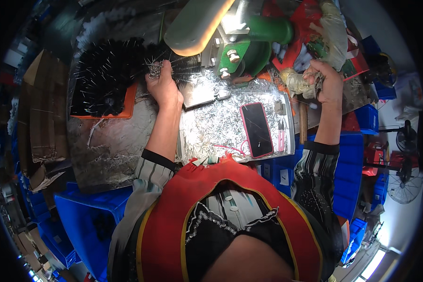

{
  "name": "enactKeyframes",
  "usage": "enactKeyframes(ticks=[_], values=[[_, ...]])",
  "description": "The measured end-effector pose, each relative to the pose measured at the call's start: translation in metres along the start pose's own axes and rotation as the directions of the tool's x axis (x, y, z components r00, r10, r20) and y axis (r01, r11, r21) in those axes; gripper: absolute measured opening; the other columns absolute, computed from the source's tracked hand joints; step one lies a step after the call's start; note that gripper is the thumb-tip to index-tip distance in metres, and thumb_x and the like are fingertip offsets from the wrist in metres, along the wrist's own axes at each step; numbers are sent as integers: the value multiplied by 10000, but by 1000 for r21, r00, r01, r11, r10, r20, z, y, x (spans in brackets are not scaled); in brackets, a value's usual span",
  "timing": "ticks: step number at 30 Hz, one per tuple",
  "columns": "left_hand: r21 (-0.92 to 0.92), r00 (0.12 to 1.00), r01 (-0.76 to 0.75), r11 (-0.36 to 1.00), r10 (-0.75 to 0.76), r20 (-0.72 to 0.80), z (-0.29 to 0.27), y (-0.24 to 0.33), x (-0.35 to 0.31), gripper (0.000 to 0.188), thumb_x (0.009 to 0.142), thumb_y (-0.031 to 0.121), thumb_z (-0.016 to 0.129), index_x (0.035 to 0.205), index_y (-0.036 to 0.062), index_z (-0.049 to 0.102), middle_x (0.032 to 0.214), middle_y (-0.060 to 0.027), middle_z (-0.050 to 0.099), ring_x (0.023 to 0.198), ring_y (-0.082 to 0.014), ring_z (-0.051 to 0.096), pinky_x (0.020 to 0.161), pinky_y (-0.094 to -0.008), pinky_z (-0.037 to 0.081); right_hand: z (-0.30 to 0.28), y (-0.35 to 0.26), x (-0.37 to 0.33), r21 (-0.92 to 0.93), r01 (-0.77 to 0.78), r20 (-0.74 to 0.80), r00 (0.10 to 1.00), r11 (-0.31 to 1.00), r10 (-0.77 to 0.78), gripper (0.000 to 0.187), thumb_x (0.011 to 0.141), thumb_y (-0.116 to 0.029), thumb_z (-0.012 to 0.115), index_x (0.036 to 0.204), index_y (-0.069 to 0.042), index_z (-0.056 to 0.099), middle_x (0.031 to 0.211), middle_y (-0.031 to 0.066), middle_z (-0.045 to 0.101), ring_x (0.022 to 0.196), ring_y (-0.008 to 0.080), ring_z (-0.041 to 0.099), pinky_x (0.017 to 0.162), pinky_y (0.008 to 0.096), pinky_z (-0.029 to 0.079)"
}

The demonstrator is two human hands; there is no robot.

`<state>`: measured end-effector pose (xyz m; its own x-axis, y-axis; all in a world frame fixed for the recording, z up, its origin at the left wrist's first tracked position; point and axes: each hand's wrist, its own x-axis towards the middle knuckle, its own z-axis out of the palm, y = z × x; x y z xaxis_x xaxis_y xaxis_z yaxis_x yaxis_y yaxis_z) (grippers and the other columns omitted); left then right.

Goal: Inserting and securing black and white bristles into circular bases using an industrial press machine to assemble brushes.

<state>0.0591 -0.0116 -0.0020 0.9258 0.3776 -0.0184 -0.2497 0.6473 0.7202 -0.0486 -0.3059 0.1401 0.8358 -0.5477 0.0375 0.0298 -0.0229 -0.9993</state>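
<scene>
Left hand [164, 89] is closed around brushes [182, 68] left of the machine [232, 55], right hand [328, 81] curled at a wrapped bar [298, 84], hold unclear; the brushes should prove light, springy, prickly, best held by their wire ends [153, 70].

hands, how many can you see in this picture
2: the left hand holds black brushes beside the orange bin; the right hand is on the wrapped handle, right of the green machine. No others show.

A caged fan [404, 186] stands near a pale wall [404, 225], bright light [373, 264] showing at lower right.
</scene>
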Motion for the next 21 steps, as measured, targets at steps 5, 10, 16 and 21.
enactKeyframes(ticks=[5, 10, 16, 21], values=[[24, 1000, -26, 999, 26, 9, 0, -2, 2, 258, 787, -47, 602, 1007, -17, 470, 969, -87, 570, 850, -147, 560, 781, -262, 463, -1, -21, 9, -97, -14, 62, 998, 995, 20, 247, 738, -160, 590, 552, -13, 519, 483, 94, 487, 434, 187, 489, 490, 291, 414], [31, 999, -40, 999, 40, -4, 1, 0, -1, 249, 787, -43, 605, 995, -12, 471, 967, -85, 564, 848, -144, 555, 778, -258, 461, 0, 11, 3, 49, 293, -18, 956, 955, -293, 173, 699, -126, 651, 610, -4, 566, 547, 93, 544, 436, 162, 520, 424, 273, 406], [150, 997, -81, 985, 79, 20, 5, 6, -7, 320, 788, -19, 619, 1069, -7, 466, 1012, -84, 564, 872, -156, 559, 787, -272, 475, 17, 88, 0, 285, 504, -9, 852, 815, -523, 111, 766, 14, 532, 656, 28, 542, 624, 79, 537, 561, 157, 539, 501, 252, 435], [300, 982, -65, 952, 7, 190, -6, 14, -10, 403, 743, 57, 668, 1070, -30, 449, 986, -88, 558, 884, -165, 544, 789, -278, 431, 13, 92, 3, 296, 441, 54, 878, 847, -476, 122, 771, 6, 536, 651, 28, 539, 625, 86, 529, 602, 169, 545, 517, 260, 441]])
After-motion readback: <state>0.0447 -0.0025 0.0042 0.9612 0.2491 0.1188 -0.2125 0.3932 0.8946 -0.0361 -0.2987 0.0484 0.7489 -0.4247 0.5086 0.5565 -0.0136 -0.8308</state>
